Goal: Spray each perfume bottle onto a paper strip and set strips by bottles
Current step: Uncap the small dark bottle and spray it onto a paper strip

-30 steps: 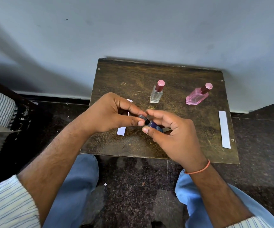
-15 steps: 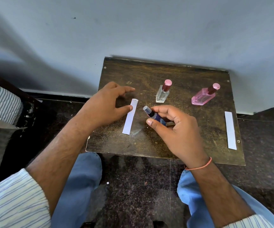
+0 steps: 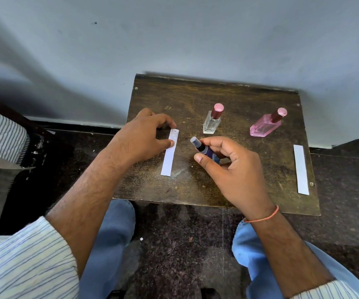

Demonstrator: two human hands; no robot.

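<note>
Head view: right hand (image 3: 236, 169) holds the small dark blue bottle (image 3: 208, 151), fingers and thumb curled round its body, uncapped nozzle (image 3: 194, 140) tilted up and toward the table's left edge. Left hand (image 3: 144, 137) rests on the table (image 3: 239, 190); its thumb tip touches the far end of the near-left paper strip (image 3: 170, 153), fingers loosely curled above it, not closed on anything I can make out. Strip lies flat, long axis running near edge to far edge, just left of the nozzle. Judgement: the nozzle already faces the strip, so the spray turns on that short leftward gap. Clear bottle (image 3: 212, 124) and pink bottle (image 3: 264, 126) stand capped toward the far edge; a second strip (image 3: 301, 169) lies along the right edge.
</note>
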